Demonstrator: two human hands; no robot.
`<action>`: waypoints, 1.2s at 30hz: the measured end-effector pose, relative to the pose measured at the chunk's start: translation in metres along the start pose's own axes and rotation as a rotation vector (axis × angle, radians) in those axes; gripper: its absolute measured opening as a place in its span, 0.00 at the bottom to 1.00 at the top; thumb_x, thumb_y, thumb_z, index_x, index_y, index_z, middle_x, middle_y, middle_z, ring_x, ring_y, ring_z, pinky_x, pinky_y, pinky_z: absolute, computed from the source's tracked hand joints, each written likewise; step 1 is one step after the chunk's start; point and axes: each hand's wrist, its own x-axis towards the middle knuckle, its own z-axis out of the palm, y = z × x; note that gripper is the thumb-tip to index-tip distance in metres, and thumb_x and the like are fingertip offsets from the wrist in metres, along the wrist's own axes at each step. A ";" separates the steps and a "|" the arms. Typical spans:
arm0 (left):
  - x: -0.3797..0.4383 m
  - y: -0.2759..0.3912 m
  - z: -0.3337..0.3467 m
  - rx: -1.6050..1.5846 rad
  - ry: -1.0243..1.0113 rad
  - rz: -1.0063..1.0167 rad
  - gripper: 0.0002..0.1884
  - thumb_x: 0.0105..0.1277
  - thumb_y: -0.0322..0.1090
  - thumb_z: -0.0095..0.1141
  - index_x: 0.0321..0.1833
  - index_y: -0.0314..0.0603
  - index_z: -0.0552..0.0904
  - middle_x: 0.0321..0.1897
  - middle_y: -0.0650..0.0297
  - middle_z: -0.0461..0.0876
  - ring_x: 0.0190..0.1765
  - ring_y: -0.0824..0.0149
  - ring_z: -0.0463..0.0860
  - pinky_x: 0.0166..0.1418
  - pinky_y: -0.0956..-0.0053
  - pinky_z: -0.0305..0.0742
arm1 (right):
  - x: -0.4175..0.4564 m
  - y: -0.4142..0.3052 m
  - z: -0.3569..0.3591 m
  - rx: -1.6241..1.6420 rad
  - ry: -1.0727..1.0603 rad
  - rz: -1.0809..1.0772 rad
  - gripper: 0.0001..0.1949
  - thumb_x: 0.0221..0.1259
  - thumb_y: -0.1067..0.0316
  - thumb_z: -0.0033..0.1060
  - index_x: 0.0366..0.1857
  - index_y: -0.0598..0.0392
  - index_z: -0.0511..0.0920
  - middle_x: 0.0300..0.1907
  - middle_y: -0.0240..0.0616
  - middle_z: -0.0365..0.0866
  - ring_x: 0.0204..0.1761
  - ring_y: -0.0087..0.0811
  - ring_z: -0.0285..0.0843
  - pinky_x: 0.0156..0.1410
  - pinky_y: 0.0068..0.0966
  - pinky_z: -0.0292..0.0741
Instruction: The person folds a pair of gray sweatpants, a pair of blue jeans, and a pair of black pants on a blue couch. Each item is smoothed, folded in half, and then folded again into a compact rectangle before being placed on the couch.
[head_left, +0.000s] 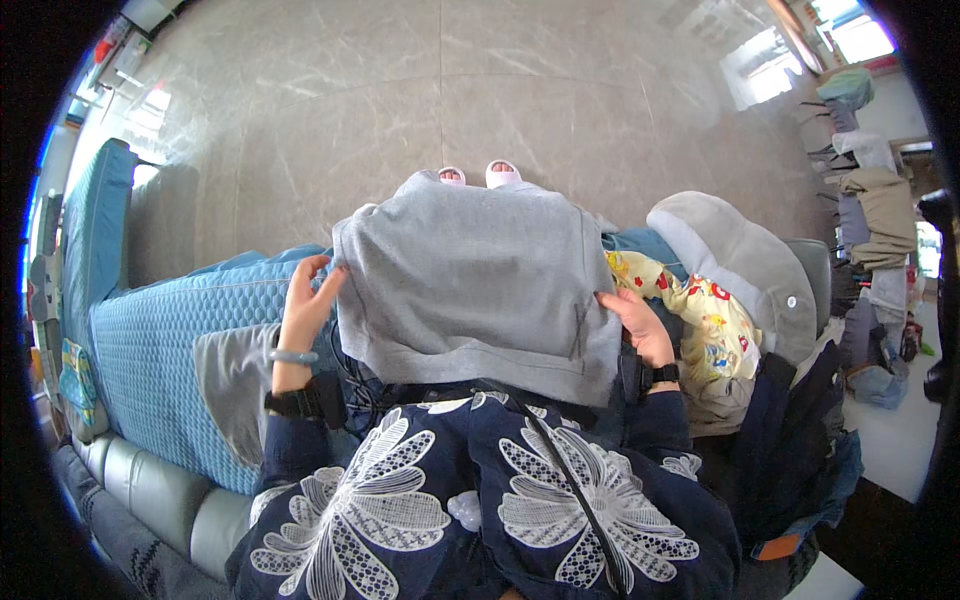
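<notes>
A grey knit garment (480, 277), perhaps a sweatshirt, lies spread over my lap with its hem side toward my body. My left hand (306, 300) is at its left edge, thumb against the cloth and fingers apart. On the opposite edge, my right hand (637, 319) rests its fingertips on the fabric; whether it pinches any cloth is hidden. A grey-blue bracelet (294, 356) circles my left wrist. Both wrists carry black straps. Beyond the garment show two pale slippers (502, 174).
At left, a blue quilted sofa cover (180, 360) bears a grey cloth (236, 382). To the right lie a yellow printed cloth (712, 322), a grey plush cushion (742, 255) and dark clothes (787, 420). More folded clothes (874, 217) sit farther right. Tiled floor (442, 97) stretches ahead.
</notes>
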 end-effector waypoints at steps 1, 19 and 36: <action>-0.011 0.032 -0.013 0.018 -0.120 0.097 0.23 0.61 0.41 0.63 0.55 0.34 0.76 0.50 0.59 0.77 0.53 0.64 0.76 0.56 0.72 0.70 | -0.010 -0.007 0.009 0.178 -0.018 -0.013 0.20 0.63 0.58 0.58 0.50 0.63 0.77 0.42 0.37 0.83 0.40 0.29 0.81 0.46 0.25 0.77; -0.088 0.199 0.108 -0.219 -0.568 0.667 0.54 0.45 0.50 0.75 0.63 0.16 0.56 0.59 0.33 0.65 0.65 0.40 0.67 0.67 0.62 0.66 | -0.064 -0.054 0.146 0.567 0.026 -0.307 0.17 0.71 0.53 0.43 0.43 0.54 0.78 0.40 0.33 0.81 0.41 0.28 0.78 0.50 0.24 0.72; -0.029 0.221 -0.004 -0.102 -0.506 0.595 0.19 0.50 0.22 0.48 0.48 0.32 0.77 0.33 0.47 0.81 0.40 0.57 0.82 0.47 0.70 0.74 | 0.076 -0.019 0.023 -1.048 0.642 -0.997 0.30 0.39 0.70 0.68 0.55 0.53 0.71 0.58 0.47 0.70 0.62 0.51 0.63 0.66 0.40 0.63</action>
